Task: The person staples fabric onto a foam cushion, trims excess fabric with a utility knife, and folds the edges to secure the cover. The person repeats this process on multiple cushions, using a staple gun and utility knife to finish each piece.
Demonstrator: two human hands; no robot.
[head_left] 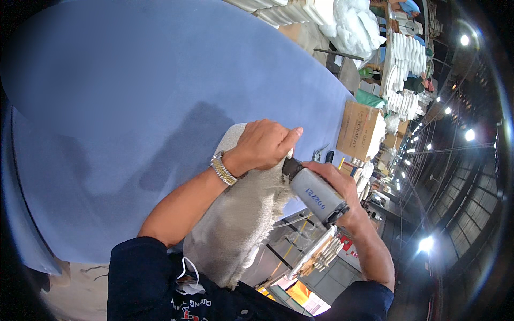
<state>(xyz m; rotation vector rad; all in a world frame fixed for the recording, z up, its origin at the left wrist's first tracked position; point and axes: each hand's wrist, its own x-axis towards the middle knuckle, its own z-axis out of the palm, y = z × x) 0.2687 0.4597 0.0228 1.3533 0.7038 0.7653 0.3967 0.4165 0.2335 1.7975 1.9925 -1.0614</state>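
A panel covered in grey-beige fabric point(235, 208) stands tilted between my arms, its lower end close to my chest. One edge of the fabric is frayed. My left hand point(262, 143), with a metal-band watch point(222, 168) on the wrist, is closed over the panel's upper edge and presses the fabric there. In my right hand point(334, 182) is a grey pneumatic staple gun point(317, 193). Its dark nose meets the fabric edge just beside my left fingers; the exact contact point is hidden. My right fingers wrap round the tool's far side, mostly out of sight.
A wide blue-covered table point(144, 69) spreads to the left and ahead. Beyond its right edge stands a cardboard box point(356, 128), with dark-handled tools point(325, 155) nearer. White stacked pieces point(409, 53) fill shelves farther off. A pale hose point(293, 220) hangs below the staple gun.
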